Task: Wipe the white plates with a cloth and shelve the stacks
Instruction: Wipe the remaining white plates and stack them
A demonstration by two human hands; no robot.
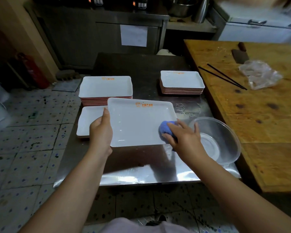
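We are in the middle of the wiping, with one white plate (138, 121) held above the steel table (141, 174). Our left hand (101, 130) has its grip closed on the plate's left edge, thumb on top of the rim and fingers underneath. Our right hand (183, 135) has its grip closed around a balled blue cloth (166, 129), pressing it on the plate's near right corner.

Three stacks sit on the table. A tall stack (106, 89) stands at the far left, a low stack (87, 121) lies just in front of it and partly under the plate we hold, and a third stack (181, 82) sits at the far right, well apart from the others. We cannot tell from here which stack is wiped and which is waiting. A clear plastic bowl (217, 140) stands just beside our right hand, and there is a wet patch on the table behind it.

We judge the task is partway along at best. This plate needs the rest of its surface wiped, more plates likely remain, and no stack has been shelved yet, since all three are on the table. No shelf is in view.
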